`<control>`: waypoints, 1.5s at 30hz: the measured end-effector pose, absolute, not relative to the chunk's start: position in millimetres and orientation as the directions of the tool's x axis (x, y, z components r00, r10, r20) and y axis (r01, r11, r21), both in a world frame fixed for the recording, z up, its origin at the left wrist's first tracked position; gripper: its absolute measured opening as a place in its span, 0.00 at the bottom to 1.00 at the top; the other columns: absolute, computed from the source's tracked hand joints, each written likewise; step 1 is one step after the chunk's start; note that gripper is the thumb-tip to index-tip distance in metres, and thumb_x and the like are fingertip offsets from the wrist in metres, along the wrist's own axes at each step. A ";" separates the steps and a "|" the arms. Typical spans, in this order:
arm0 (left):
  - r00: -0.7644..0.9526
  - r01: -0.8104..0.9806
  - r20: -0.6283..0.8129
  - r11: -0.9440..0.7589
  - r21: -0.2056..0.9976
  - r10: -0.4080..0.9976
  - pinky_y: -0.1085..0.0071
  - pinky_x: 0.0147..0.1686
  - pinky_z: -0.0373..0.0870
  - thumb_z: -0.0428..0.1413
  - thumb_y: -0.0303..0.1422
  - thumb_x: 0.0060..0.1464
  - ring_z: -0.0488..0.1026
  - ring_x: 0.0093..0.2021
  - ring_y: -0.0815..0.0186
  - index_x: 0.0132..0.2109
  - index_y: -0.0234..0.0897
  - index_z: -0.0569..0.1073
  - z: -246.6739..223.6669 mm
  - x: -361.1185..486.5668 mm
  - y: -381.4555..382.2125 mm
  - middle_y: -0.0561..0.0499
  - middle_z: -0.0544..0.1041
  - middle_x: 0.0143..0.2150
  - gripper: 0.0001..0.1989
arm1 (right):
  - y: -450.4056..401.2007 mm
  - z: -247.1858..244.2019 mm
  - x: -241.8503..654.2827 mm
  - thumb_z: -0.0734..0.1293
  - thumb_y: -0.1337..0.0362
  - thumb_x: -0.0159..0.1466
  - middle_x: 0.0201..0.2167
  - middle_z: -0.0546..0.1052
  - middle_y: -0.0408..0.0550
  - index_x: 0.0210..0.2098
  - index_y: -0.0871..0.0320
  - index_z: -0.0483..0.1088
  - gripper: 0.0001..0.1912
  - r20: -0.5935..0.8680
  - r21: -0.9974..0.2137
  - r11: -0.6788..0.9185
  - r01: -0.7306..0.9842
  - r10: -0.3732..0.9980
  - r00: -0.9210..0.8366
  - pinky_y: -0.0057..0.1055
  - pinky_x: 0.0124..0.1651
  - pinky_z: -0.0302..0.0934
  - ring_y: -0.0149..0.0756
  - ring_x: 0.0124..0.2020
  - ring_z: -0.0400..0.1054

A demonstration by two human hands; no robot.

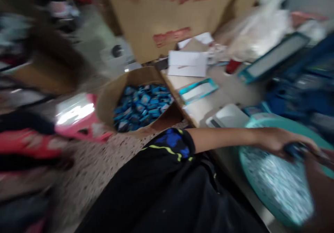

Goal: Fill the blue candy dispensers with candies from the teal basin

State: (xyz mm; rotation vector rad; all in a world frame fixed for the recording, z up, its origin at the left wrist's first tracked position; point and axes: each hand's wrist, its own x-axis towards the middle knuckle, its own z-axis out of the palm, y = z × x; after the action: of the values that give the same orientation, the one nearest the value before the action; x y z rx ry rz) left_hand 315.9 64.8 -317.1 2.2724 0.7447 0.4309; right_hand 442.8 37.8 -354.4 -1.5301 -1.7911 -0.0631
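Note:
At the right side, over a turquoise tub (pixel 246 170), my left hand (pixel 276 143) is closed around a small dark blue packet (pixel 296 149). My right hand (pixel 314 161) meets it there from the lower right, close to the packet. Motion smears its fingers and the frame edge crops it, so its grip does not show. Inside the tub lies a heap of small, shiny whitish pieces (pixel 284 184), too blurred to name. Left of the tub sits a white device like a scale (pixel 229 116).
A cardboard box (pixel 108 102) holds many small blue packets (pixel 143 104). Behind it rises a large carton (pixel 180 14). A turquoise-edged tray (pixel 198 91) and white box (pixel 187 63) lie on the table. Blue goods (pixel 294 94) pile up right. A pink chair (pixel 75 118) and person's red sleeve (pixel 28 144) are left.

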 end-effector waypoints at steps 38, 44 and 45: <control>0.805 0.187 0.075 -0.372 0.909 0.589 0.63 0.45 0.75 0.66 0.37 0.55 0.78 0.48 0.56 0.54 0.47 0.71 -348.9 321.2 127.1 0.50 0.78 0.51 0.21 | 5.9 -333.3 493.1 0.69 0.59 0.68 0.35 0.82 0.48 0.40 0.54 0.80 0.08 0.446 -0.710 0.124 0.694 0.841 0.306 0.37 0.41 0.72 0.38 0.37 0.76; 0.765 0.127 0.144 -0.367 0.922 0.628 0.63 0.49 0.75 0.66 0.35 0.55 0.78 0.49 0.58 0.54 0.44 0.71 -353.8 321.4 124.9 0.49 0.78 0.51 0.21 | 10.4 -346.1 513.6 0.59 0.55 0.76 0.45 0.83 0.52 0.50 0.57 0.78 0.19 0.301 -0.780 -0.074 0.621 0.825 0.477 0.41 0.55 0.70 0.42 0.48 0.77; 0.747 0.107 0.167 -0.364 0.925 0.643 0.63 0.50 0.76 0.66 0.34 0.56 0.78 0.49 0.59 0.54 0.43 0.70 -354.4 321.5 123.9 0.48 0.78 0.51 0.20 | 11.0 -351.3 516.6 0.58 0.54 0.76 0.48 0.82 0.54 0.51 0.57 0.78 0.20 0.218 -0.750 -0.137 0.647 0.872 0.438 0.43 0.57 0.69 0.44 0.51 0.76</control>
State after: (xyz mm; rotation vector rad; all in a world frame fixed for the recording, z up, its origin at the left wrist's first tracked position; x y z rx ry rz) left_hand 321.5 123.9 -354.4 1.8843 0.5766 0.6326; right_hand 516.6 11.0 -351.3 -1.8666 -1.2892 0.3441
